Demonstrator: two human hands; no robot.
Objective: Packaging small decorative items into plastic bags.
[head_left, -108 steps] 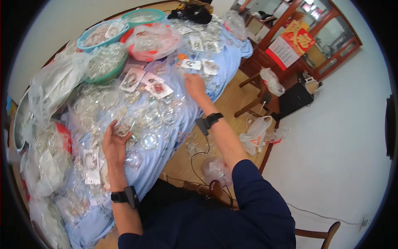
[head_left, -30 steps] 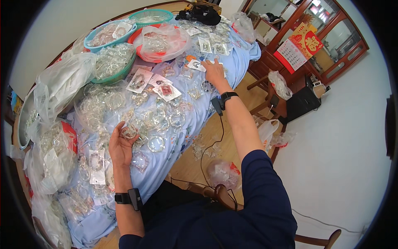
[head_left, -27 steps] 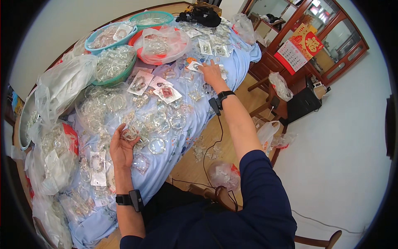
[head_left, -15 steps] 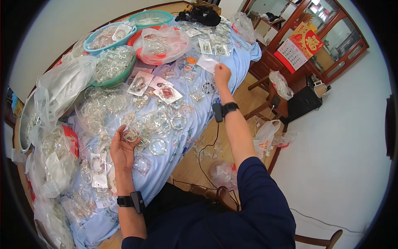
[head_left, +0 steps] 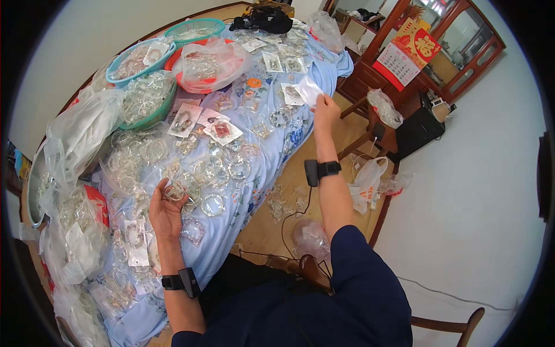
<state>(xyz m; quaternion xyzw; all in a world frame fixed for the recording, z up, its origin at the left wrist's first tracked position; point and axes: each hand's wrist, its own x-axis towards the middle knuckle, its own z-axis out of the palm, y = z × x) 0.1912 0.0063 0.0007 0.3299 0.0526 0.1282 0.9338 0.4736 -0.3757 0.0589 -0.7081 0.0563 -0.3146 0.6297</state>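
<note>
The right hand pinches a small clear plastic packet, the left hand cups a clear glassy bangle, and most loose bangles on the blue-clothed tabletop seem unpacked.

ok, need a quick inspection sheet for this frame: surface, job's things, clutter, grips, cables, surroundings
Surface: table under a light blue floral cloth, almost fully covered.
Job's things: small clear packet raised off the table; clear bangle at the near left.
Clutter: loose clear bangles and carded items across the cloth; teal baskets, plastic bags along the left edge.
Grips: right hand pinches the packet; left hand, palm up, holds the bangle.
Cables: black cable from the right wrist device down to the floor.
Surroundings: wooden floor with scattered bags, wooden cabinet, chair back at lower right.
</note>
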